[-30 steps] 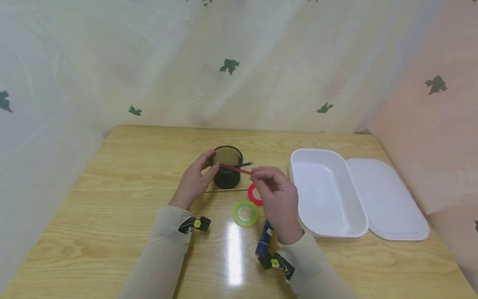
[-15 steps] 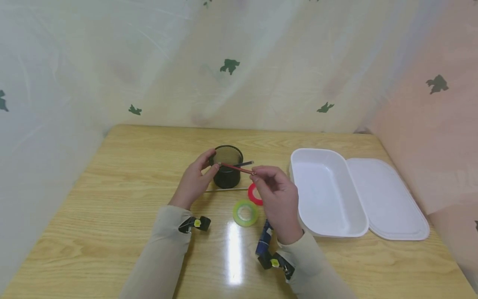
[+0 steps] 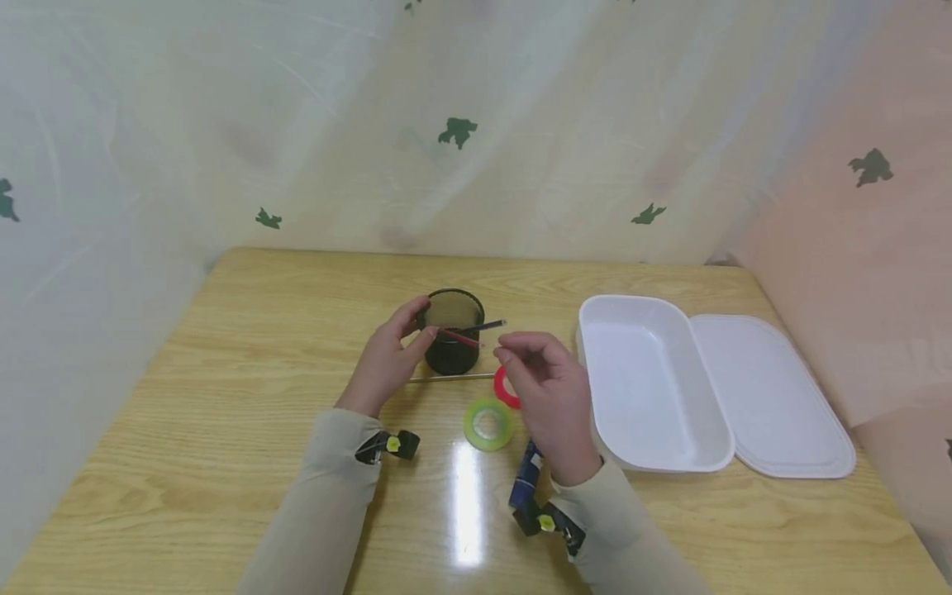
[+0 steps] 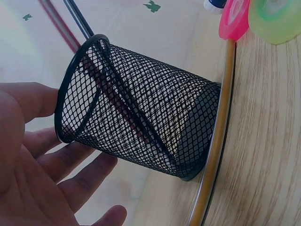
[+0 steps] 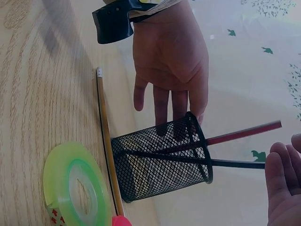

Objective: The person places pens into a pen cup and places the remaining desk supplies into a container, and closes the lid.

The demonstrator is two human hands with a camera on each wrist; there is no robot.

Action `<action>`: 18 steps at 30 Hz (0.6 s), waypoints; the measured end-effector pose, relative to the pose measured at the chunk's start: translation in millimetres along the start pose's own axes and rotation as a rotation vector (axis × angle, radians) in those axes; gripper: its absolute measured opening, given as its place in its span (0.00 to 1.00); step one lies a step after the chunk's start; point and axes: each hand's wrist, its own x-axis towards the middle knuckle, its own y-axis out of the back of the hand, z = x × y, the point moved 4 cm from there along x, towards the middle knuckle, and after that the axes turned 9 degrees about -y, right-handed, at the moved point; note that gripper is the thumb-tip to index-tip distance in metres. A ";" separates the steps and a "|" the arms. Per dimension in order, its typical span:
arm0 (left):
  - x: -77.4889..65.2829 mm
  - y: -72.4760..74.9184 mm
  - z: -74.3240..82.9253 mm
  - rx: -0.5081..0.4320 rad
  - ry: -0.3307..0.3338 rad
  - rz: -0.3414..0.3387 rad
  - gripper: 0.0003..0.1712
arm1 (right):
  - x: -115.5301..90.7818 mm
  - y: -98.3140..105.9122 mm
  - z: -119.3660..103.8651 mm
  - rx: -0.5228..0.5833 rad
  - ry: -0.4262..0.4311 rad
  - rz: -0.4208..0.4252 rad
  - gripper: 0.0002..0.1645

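Observation:
My left hand [image 3: 383,359] holds a black mesh pen cup [image 4: 141,103] at its rim, with the thumb on the near edge and the fingers along the side. The cup stands on the table. Inside it lean a dark red pencil [image 5: 244,133] and a black pencil [image 5: 235,164], their upper ends sticking out past the rim. My right hand [image 3: 550,397] hovers to the right of the cup, fingers loosely bent and holding nothing, its fingertips a little way from the red pencil's end. A yellow pencil [image 5: 104,120] with a white eraser lies at the cup's base.
Before the cup lie a yellow-green tape roll [image 3: 472,426] and a pinkish-red tape roll [image 3: 500,390]. A dark blue tube [image 3: 526,475] lies partly under my right wrist. To the right stand a white tub [image 3: 585,364] and its flat lid [image 3: 766,397].
My right hand has let go of the red pencil, which has sunk left and down into the cup. The left hand has stayed on the cup.

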 end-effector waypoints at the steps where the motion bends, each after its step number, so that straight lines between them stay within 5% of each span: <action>1: 0.2 -0.3 0.1 -0.001 -0.001 0.000 0.32 | 0.2 0.1 0.1 -0.004 0.001 0.001 0.08; 11: 0.9 -1.9 1.0 0.002 -0.015 -0.002 0.32 | 6.6 6.5 6.4 -0.120 -0.103 -0.020 0.04; 18: 1.5 -3.9 -1.9 0.002 -0.019 -0.009 0.33 | 12.4 8.6 18.4 -0.228 -0.285 -0.153 0.09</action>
